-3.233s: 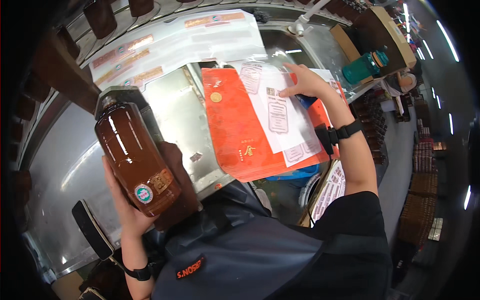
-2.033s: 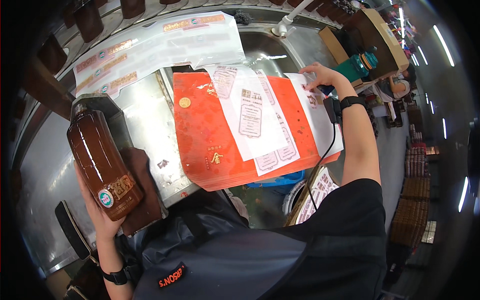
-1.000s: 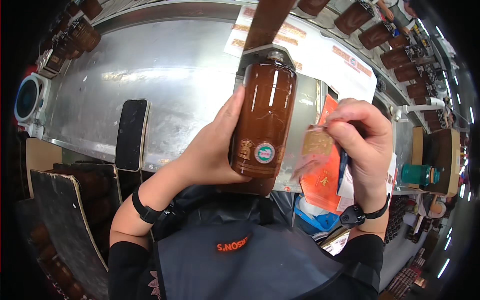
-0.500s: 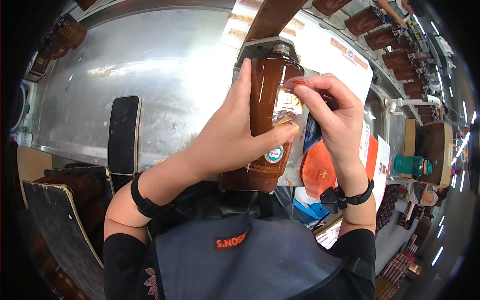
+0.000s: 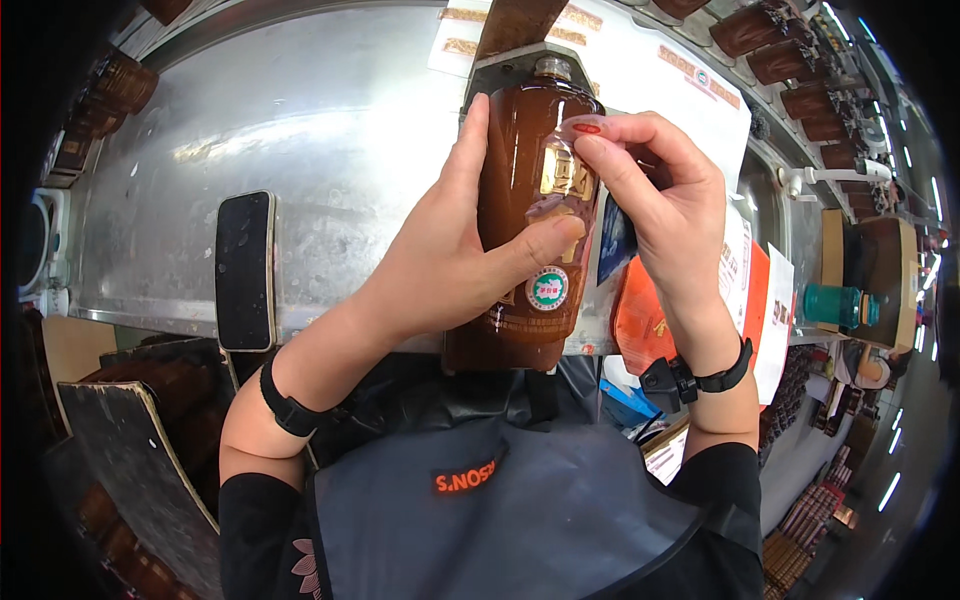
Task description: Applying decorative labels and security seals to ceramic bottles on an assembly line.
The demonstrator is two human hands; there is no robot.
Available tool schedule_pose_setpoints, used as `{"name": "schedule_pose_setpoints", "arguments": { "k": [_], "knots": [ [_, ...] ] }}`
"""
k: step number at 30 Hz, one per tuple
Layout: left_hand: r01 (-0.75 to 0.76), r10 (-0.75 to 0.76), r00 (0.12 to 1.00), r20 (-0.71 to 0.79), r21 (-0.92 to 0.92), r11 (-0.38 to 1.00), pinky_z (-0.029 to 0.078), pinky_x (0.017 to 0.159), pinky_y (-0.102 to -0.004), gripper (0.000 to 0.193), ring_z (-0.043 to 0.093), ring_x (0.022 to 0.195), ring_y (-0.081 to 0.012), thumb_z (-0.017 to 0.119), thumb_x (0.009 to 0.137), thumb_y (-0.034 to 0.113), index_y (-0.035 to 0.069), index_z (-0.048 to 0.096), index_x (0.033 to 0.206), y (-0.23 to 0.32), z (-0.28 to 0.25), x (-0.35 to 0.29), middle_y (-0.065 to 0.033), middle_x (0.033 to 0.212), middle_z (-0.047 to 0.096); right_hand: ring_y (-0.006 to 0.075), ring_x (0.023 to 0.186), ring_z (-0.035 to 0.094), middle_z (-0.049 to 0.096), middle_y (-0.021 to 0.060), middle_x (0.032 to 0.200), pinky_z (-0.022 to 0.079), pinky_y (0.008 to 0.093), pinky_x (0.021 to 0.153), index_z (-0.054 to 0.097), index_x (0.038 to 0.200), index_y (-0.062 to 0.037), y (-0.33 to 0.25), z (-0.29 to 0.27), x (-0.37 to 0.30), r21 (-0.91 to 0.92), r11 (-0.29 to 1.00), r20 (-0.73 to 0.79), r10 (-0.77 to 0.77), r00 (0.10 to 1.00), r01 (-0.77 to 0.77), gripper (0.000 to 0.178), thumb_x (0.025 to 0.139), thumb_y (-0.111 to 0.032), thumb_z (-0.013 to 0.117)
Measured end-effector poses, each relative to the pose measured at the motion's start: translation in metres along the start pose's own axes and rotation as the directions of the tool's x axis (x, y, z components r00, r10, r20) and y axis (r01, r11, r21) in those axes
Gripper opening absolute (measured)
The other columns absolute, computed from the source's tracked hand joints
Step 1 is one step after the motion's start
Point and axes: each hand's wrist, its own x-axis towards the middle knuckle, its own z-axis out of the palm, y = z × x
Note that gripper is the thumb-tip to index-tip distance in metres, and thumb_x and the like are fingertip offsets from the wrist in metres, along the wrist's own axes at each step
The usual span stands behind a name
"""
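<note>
A glossy brown bottle with a clear neck lies on a brown support, its neck pointing away from me. Its front carries gold lettering and, lower down, a round green-and-white label. My left hand holds the bottle from the left, its thumb pressed across the front near the lettering. Between thumb and forefinger, my right hand pinches the upper end of a clear film with a small red mark. The film's lower part lies over the lettering; how much of it sticks is unclear.
A phone lies on the metal table at left. Printed sheets spread behind the bottle. Right of it are an orange-red packet and a teal jar. Brown bottles line the far right.
My right hand has drawn the film's pinched end slightly up, and more gold lettering shows. My left thumb still presses on the bottle's front. The whole view has shifted a little.
</note>
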Motion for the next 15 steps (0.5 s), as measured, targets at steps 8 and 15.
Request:
{"name": "schedule_pose_setpoints", "arguments": {
  "k": [8,15],
  "knots": [
    [0.05,-0.05,0.997,0.059,0.007,0.999,0.032,0.11,-0.0341,0.091,0.037,0.134,-0.022,0.067,0.088,0.012,-0.007,0.003,0.15,0.006,0.0009,-0.0016,-0.0175,0.147,0.033,0.0047,0.077,0.06,0.069,0.0021,0.087,0.047,0.0191,0.072,0.069,0.096,0.0001,-0.0021,0.0029,-0.0004,0.123,0.991,-0.01,0.058,0.998,-0.056,0.013,0.086,-0.007,0.071],
    [0.014,-0.013,0.999,0.035,-0.004,1.0,0.032,0.109,-0.0335,0.088,0.037,0.134,-0.0215,0.065,0.091,0.015,-0.007,0.004,0.15,0.0037,0.0018,-0.0038,-0.018,0.146,0.034,0.0058,0.08,0.062,0.07,0.0033,0.089,0.048,0.0195,0.074,0.069,0.097,0.0001,-0.0006,0.0018,0.0003,0.131,0.991,-0.005,0.042,0.999,-0.041,0.013,0.085,-0.006,0.072]
  ]
}}
